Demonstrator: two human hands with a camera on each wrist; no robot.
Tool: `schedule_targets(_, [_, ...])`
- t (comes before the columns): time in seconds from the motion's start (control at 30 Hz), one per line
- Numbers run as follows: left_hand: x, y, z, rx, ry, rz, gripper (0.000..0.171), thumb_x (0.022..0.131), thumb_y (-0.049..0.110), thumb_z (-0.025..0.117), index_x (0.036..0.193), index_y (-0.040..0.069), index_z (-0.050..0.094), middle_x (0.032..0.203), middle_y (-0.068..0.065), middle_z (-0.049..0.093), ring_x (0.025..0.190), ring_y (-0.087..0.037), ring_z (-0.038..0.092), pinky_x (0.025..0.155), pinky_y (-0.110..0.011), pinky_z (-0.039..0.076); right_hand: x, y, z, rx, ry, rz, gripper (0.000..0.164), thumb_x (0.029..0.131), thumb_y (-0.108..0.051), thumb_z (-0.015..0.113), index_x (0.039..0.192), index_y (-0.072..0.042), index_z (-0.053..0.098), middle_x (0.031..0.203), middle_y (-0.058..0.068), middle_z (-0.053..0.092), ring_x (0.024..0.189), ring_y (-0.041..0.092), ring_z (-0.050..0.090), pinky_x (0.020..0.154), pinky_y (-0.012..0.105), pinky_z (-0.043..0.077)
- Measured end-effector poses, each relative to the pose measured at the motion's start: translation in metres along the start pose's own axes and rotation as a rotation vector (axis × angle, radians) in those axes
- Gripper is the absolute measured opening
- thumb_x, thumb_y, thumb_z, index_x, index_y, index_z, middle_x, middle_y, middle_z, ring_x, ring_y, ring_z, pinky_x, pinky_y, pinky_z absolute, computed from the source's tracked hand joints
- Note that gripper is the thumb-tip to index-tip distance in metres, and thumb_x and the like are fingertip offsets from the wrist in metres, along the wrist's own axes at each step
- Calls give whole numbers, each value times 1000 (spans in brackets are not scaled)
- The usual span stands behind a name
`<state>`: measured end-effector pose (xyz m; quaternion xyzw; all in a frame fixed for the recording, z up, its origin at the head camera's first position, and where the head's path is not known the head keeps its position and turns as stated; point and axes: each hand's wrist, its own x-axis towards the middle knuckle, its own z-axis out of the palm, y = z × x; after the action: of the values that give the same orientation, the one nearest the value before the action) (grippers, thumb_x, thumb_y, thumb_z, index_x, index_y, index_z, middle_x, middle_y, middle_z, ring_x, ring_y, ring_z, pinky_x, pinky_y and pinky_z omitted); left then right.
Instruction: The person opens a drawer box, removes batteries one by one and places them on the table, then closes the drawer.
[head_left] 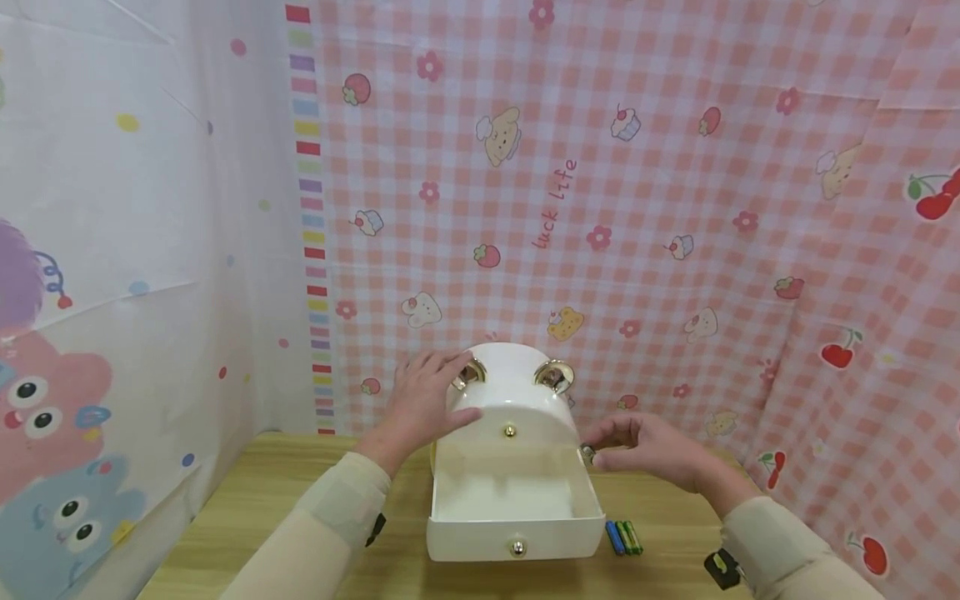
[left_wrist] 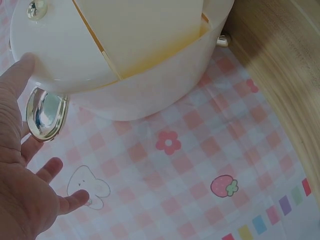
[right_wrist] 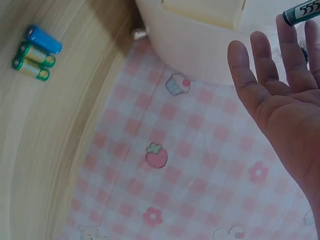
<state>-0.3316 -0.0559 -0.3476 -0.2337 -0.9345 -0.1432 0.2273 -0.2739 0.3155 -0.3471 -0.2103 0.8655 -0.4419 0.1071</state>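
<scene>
A white box (head_left: 510, 367) with gold ears stands on the table, its lower drawer (head_left: 516, 537) pulled out toward me. My left hand (head_left: 423, 398) rests against the box's upper left side by the gold ear (left_wrist: 47, 114), fingers spread, the thumb touching the white front. To the right of the drawer, my right hand (head_left: 648, 450) pinches a dark green battery (right_wrist: 302, 12) marked 555 between thumb and fingers. Part of that battery is cut off by the frame edge in the right wrist view. The other fingers are held out loosely.
On the wooden table (head_left: 300, 483), a blue battery (right_wrist: 44, 39) and two green batteries (right_wrist: 35, 55) lie side by side, right of the drawer front. A pink checked cloth (head_left: 600, 183) hangs behind the box, and a white printed cloth (head_left: 150, 250) hangs at the left.
</scene>
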Motion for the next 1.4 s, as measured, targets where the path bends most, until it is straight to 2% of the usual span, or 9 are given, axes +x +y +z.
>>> schedule_targets(0.13, [0, 1, -1, 3, -6, -2, 90, 89, 60, 81, 162, 21, 48, 160, -5, 54, 148, -34, 47, 125, -70, 32, -5, 5, -5, -10, 18, 13, 38, 98, -27, 79, 128, -6, 71, 128, 12, 75, 120, 21, 69, 98, 25, 57])
schedule_targets(0.3, [0, 1, -2, 1, -15, -8, 90, 89, 60, 81, 163, 22, 47, 161, -5, 53, 149, -34, 47, 126, -70, 31, -8, 11, -10, -4, 21, 4, 47, 96, -26, 81, 133, -2, 65, 134, 16, 73, 125, 26, 68, 98, 25, 57])
schedule_targets(0.5, [-1, 2, -3, -11, -3, -2, 89, 89, 59, 82, 161, 21, 49, 161, -5, 54, 148, -35, 47, 124, -71, 32, -13, 17, -13, 20, 32, 24, 57, 97, -23, 80, 143, 0, 57, 141, 22, 68, 130, 35, 67, 100, 40, 61])
schedule_targets(0.6, [-1, 2, -2, -15, -6, -2, 89, 89, 59, 82, 162, 20, 48, 161, -6, 54, 148, -35, 47, 125, -71, 30, -16, 19, -15, 8, 57, 50, 63, 97, -25, 80, 148, -1, 53, 141, 21, 69, 129, 35, 68, 101, 45, 62])
schedule_targets(0.97, [0, 1, -2, -22, -9, -2, 89, 89, 59, 82, 162, 20, 48, 161, -5, 54, 148, -35, 47, 125, -70, 31, -22, 23, -18, -35, 107, 97, 75, 92, -26, 86, 152, -2, 49, 142, 22, 69, 126, 39, 70, 99, 49, 63])
schedule_targets(1.2, [-1, 1, -3, -21, 7, 5, 89, 89, 58, 83, 161, 19, 49, 160, -6, 54, 147, -35, 48, 124, -70, 33, -22, 25, -17, -150, 135, 77, 75, 89, -28, 89, 150, -5, 51, 138, 19, 72, 127, 38, 69, 104, 52, 61])
schedule_targets(1.4, [0, 1, -3, -23, -13, -3, 90, 89, 59, 82, 163, 21, 47, 161, -5, 53, 148, -35, 47, 124, -69, 33, -23, 26, -16, -297, 150, 44, 74, 88, -26, 90, 148, -6, 53, 136, 16, 73, 128, 38, 68, 105, 57, 58])
